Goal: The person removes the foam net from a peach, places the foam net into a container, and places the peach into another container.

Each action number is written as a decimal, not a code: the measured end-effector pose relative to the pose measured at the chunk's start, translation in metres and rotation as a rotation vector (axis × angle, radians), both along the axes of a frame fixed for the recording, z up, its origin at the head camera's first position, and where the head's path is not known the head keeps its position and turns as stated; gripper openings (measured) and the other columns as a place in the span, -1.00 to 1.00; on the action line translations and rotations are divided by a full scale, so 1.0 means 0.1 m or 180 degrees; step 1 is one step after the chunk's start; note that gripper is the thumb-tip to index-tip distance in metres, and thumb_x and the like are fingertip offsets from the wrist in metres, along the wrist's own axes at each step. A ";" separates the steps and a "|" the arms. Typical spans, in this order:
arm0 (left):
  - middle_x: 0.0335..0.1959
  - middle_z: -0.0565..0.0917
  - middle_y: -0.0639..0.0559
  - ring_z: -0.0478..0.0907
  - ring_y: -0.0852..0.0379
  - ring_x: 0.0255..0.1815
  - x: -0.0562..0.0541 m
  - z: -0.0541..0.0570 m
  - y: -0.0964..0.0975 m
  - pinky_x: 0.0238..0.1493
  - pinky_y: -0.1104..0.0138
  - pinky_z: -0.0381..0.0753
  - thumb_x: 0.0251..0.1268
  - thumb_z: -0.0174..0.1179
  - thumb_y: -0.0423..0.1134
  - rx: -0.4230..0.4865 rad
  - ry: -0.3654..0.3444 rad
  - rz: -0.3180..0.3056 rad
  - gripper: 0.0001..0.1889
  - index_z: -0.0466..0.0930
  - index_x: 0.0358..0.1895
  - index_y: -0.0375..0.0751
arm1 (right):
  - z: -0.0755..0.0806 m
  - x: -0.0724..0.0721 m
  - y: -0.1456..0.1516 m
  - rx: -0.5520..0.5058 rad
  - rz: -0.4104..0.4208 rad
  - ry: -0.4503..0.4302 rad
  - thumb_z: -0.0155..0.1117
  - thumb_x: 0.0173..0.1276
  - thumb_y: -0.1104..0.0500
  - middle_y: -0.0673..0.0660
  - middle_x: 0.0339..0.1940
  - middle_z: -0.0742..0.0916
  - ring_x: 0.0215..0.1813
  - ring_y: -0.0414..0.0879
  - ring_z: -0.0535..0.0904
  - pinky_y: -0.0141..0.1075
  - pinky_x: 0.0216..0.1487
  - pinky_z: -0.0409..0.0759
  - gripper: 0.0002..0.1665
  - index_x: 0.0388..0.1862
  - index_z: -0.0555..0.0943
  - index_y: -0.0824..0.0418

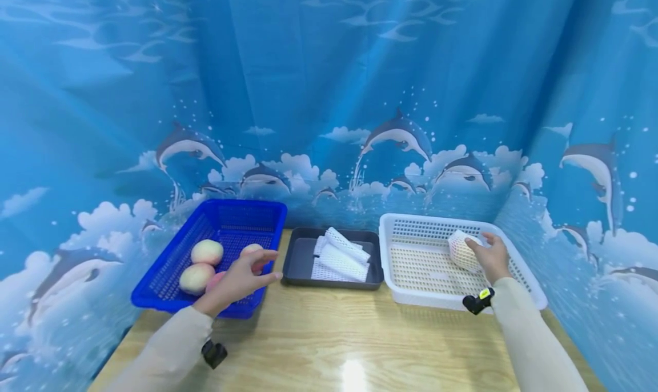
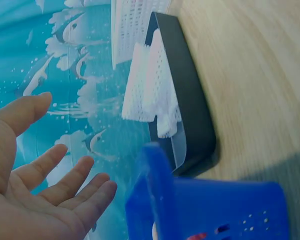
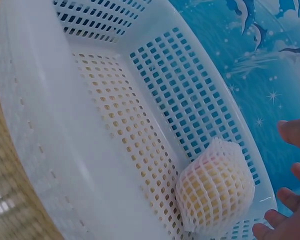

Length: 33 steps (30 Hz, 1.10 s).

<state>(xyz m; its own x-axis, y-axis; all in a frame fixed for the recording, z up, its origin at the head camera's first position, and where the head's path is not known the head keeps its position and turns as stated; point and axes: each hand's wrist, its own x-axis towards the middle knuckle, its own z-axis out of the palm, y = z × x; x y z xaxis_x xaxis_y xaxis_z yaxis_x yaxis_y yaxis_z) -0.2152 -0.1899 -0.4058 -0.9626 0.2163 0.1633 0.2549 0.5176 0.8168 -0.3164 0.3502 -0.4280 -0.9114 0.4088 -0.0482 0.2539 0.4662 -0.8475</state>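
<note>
A peach in a white foam net (image 3: 216, 187) rests at the right end of the white basket (image 3: 140, 75). Beside it is my right hand (image 1: 493, 258), fingers spread; a gap shows between them and the net in the right wrist view. My left hand (image 1: 244, 278) is over the near right side of the blue basket (image 1: 149, 286), fingers apart and holding nothing. Several bare peaches (image 1: 207, 251) lie in that basket, one partly hidden behind the left hand.
Between the two baskets stands a dark grey tray (image 1: 298, 260) with white foam nets (image 1: 341, 260) piled in it. All stand on a wooden table (image 1: 319, 335). A blue dolphin-print curtain (image 1: 319, 95) hangs behind and along the sides.
</note>
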 end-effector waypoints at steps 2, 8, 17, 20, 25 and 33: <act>0.20 0.51 -0.33 0.37 -0.30 0.29 0.03 -0.02 0.03 0.24 -0.10 0.42 0.20 0.33 -0.19 0.0034 -0.0024 -0.0006 -0.42 0.43 0.21 -0.46 | 0.01 -0.01 0.00 -0.0008 -0.0003 -0.0024 0.05 0.43 -0.11 0.47 0.49 0.07 0.45 0.39 0.04 0.21 0.40 0.16 -0.10 0.50 -0.02 0.36; 0.18 0.52 -0.35 0.41 -0.29 0.26 0.07 -0.09 0.08 0.24 -0.09 0.44 0.18 0.34 -0.23 0.0162 -0.0056 -0.0001 -0.43 0.44 0.21 -0.47 | -0.01 -0.03 -0.01 -0.0038 -0.0034 -0.0082 0.06 0.43 -0.06 0.44 0.51 0.05 0.47 0.38 0.02 0.22 0.41 0.14 -0.12 0.51 -0.04 0.33; 0.14 0.57 -0.30 0.45 -0.25 0.22 0.16 -0.15 0.16 0.21 -0.12 0.46 0.15 0.36 -0.22 0.0222 -0.0050 -0.0098 -0.42 0.44 0.23 -0.38 | -0.05 -0.09 0.07 -0.0110 0.0105 -0.0175 0.06 0.37 -0.26 0.40 0.54 -0.08 0.52 0.35 -0.15 0.24 0.45 0.00 0.06 0.54 -0.15 0.30; 0.15 0.57 -0.26 0.45 -0.23 0.23 0.19 -0.15 0.20 0.23 -0.13 0.42 0.16 0.36 -0.20 0.0252 -0.0128 -0.0131 -0.42 0.44 0.24 -0.34 | -0.04 -0.10 0.09 -0.0164 0.0116 -0.0246 0.07 0.32 -0.35 0.41 0.54 -0.11 0.51 0.36 -0.19 0.26 0.45 -0.04 0.16 0.55 -0.20 0.28; 0.16 0.56 -0.28 0.45 -0.22 0.22 0.22 -0.16 0.23 0.23 -0.16 0.40 0.20 0.32 -0.21 0.0305 -0.0054 -0.0348 -0.43 0.42 0.24 -0.38 | -0.08 -0.11 0.14 -0.0212 0.0178 -0.0381 0.14 0.25 -0.38 0.42 0.53 -0.18 0.51 0.39 -0.26 0.32 0.42 -0.09 0.26 0.54 -0.28 0.27; 0.15 0.55 -0.33 0.45 -0.27 0.20 0.25 -0.20 0.27 0.21 -0.17 0.41 0.19 0.32 -0.21 0.0389 -0.0059 -0.0451 -0.43 0.43 0.22 -0.42 | -0.17 -0.03 0.20 -0.0372 0.0432 -0.0543 0.12 0.29 -0.34 0.45 0.50 -0.29 0.49 0.41 -0.32 0.31 0.43 -0.20 0.31 0.49 -0.46 0.33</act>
<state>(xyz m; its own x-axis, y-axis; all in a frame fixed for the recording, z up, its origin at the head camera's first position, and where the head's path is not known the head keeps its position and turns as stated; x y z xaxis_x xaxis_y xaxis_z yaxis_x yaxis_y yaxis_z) -0.1906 -0.1633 -0.4254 -0.9270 0.3295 0.1791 0.3023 0.3742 0.8767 -0.3199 0.3703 -0.4451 -0.9321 0.2659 -0.2459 0.3397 0.4070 -0.8479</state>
